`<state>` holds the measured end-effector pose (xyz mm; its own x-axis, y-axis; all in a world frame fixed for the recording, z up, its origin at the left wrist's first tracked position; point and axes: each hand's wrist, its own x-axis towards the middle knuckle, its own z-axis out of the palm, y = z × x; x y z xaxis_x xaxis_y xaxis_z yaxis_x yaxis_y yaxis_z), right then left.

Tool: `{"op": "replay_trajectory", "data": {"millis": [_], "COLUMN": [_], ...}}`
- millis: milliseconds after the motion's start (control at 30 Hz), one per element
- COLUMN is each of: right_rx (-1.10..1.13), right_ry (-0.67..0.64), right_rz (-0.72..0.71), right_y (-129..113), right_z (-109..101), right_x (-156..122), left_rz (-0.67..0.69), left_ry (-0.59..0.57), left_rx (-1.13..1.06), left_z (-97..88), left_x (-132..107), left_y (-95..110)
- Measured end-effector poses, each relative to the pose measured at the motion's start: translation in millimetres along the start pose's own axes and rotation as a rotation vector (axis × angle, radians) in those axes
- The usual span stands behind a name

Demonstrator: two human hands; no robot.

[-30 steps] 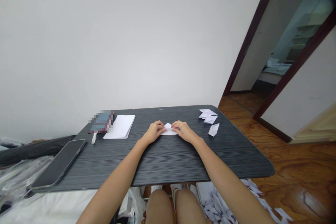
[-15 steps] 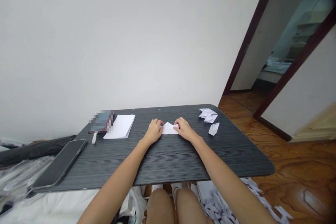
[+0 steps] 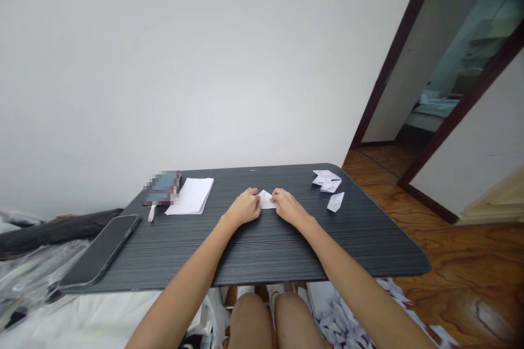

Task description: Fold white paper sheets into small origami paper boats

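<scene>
A small piece of folded white paper (image 3: 266, 201) with a peaked top lies on the dark tabletop between my hands. My left hand (image 3: 246, 206) grips its left end, fingers curled in. On the opposite end my right hand (image 3: 285, 204) is closed in the same way, thumb and fingers pinching the paper. Both ends of the paper are hidden under the fingers; only its middle and peak show.
Folded paper pieces (image 3: 326, 179) lie at the right, with a single one (image 3: 335, 202) nearer. At the left are a white paper stack (image 3: 190, 196), a blurred-out item (image 3: 162, 188) and a phone (image 3: 100, 251) on the table's (image 3: 270, 256) edge. More folded paper (image 3: 339, 319) covers the floor.
My hands have drawn closer together and the fingers have curled tighter on the paper's ends. Less of the paper shows between them. The view has shifted slightly.
</scene>
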<state>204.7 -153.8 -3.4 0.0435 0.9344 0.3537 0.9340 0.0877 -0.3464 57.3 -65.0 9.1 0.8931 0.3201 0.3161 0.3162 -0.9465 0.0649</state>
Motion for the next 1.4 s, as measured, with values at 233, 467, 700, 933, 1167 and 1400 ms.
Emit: {"op": "replay_trajectory", "data": {"millis": [233,467,700,933,1167,1400], "right_rx": [-0.116,-0.036,0.086,0.14,0.052,0.09], "right_ry": [0.079,0.192,0.064,0.164,0.122,-0.008], "right_rz": [0.21,0.123,0.221,0.185,-0.085,-0.054], "right_y": [4.6,8.2,14.6,3.9,4.6,16.3], "right_z": [-5.1,8.5,17.6,1.9,-10.5,-4.3], "right_x": [-5.0,2.1,8.9,6.5,-0.3,1.8], "left_rz": [-0.157,-0.415,-0.464,-0.333,-0.013,0.037], "left_ry": [0.06,0.009,-0.039,0.099,0.065,-0.004], "left_rx": [-0.136,-0.148,-0.21,-0.276,-0.218,-0.386], "left_z": [8.7,15.0,7.9,-7.0,-9.4,-2.5], "left_x": [-1.4,1.8,2.0,0.5,-3.6,-2.4], "left_y": [-16.5,-15.1,-11.1,-2.8,-8.2,-21.0]}}
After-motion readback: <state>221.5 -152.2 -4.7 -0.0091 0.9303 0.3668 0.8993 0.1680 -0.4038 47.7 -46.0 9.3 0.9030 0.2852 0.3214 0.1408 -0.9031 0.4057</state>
